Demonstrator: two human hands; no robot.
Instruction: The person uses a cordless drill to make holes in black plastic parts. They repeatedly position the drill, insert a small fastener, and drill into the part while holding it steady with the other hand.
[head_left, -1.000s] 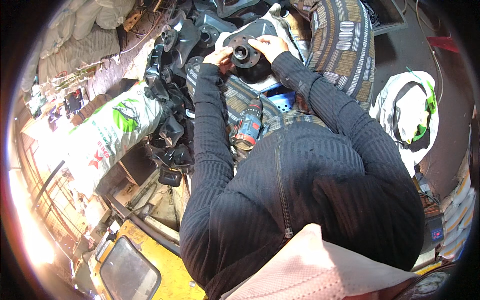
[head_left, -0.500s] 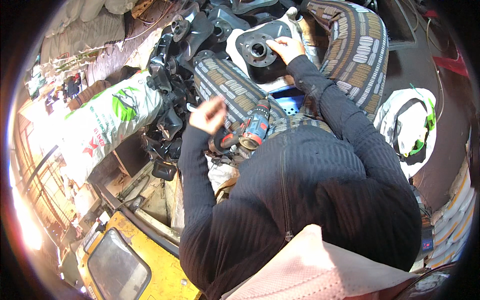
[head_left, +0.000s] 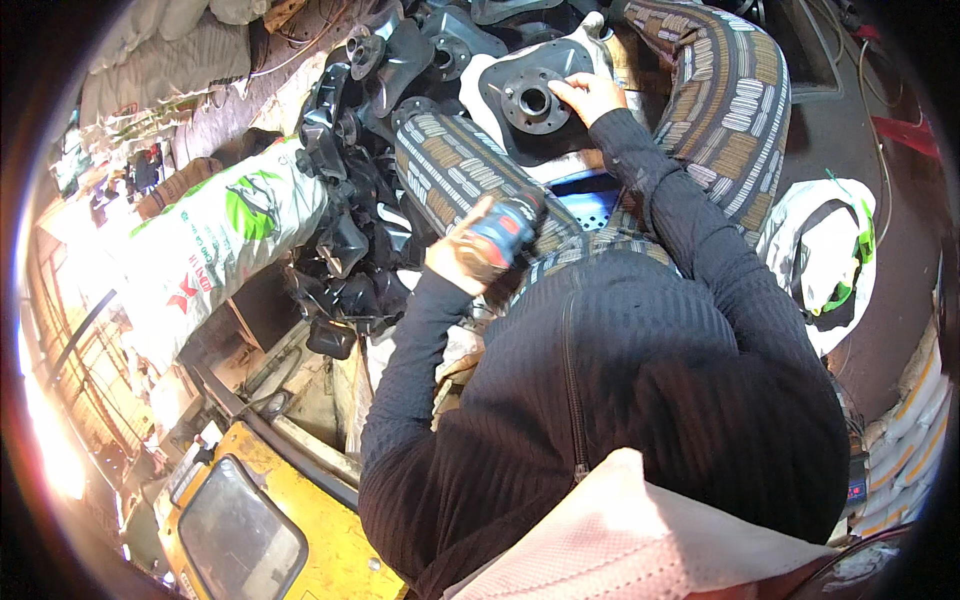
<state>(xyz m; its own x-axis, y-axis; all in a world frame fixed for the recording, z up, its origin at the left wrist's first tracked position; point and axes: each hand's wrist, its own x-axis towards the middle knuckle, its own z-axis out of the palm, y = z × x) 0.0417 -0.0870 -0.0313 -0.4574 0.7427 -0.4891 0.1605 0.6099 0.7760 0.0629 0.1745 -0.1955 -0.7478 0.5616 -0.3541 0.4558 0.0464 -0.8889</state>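
Observation:
My left hand (head_left: 458,252) is wrapped round a blue and black cordless drill (head_left: 508,228) above my left thigh, slightly smeared by motion. The drill's front points up and to the right, apart from the metal part. Between my knees rests a dark metal part with a round holed flange (head_left: 530,122) and a central bore, on a white piece (head_left: 478,100). My right hand (head_left: 597,98) reaches to the flange's right rim with thumb and fingertips pinched together. Whatever they pinch is too small to name.
A heap of black curved metal parts with hubs (head_left: 345,235) lies to the left and far side. Beside it is a white and green sack (head_left: 220,240). Another white and green bag (head_left: 815,255) stands at right. A yellow machine panel (head_left: 235,500) is at lower left.
My left hand has closed round the drill, which lay on my lap, and lifted it. The right hand stays at the flange; the whole view has shifted slightly.

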